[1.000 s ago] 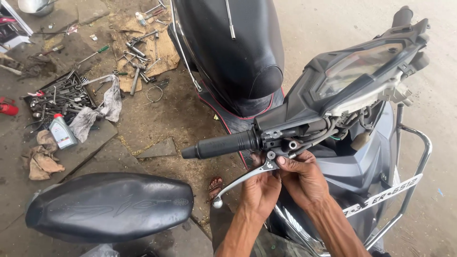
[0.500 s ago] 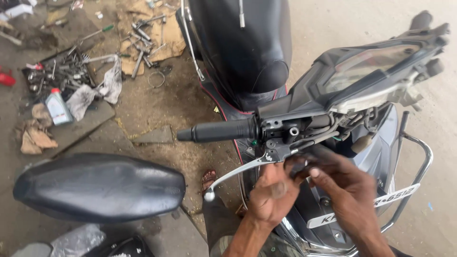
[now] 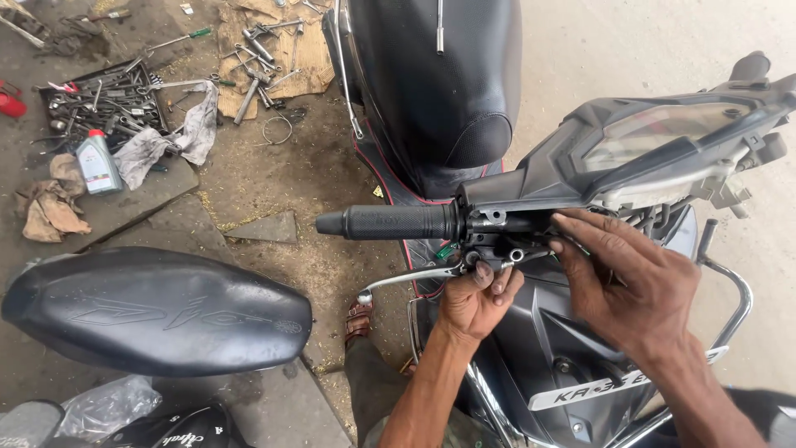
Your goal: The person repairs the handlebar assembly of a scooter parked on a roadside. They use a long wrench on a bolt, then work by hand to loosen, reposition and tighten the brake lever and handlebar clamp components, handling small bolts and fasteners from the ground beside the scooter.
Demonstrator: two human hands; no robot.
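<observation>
**Two hands at the scooter's brake lever mount**

While the scooter stands with its handlebar stretched across the view, both hands work just below the black rubber grip. The left hand is curled under the lever mount, its fingertips pinching at the root of the silver brake lever, which hangs slack and angles down to the left. The right hand is loosely spread, fingers pressed against the right side of the mount, grasping nothing that can be seen. A detached black seat lies on the ground to the left. Farther off sit a tray of tools, a grey oil bottle and some rags.
</observation>
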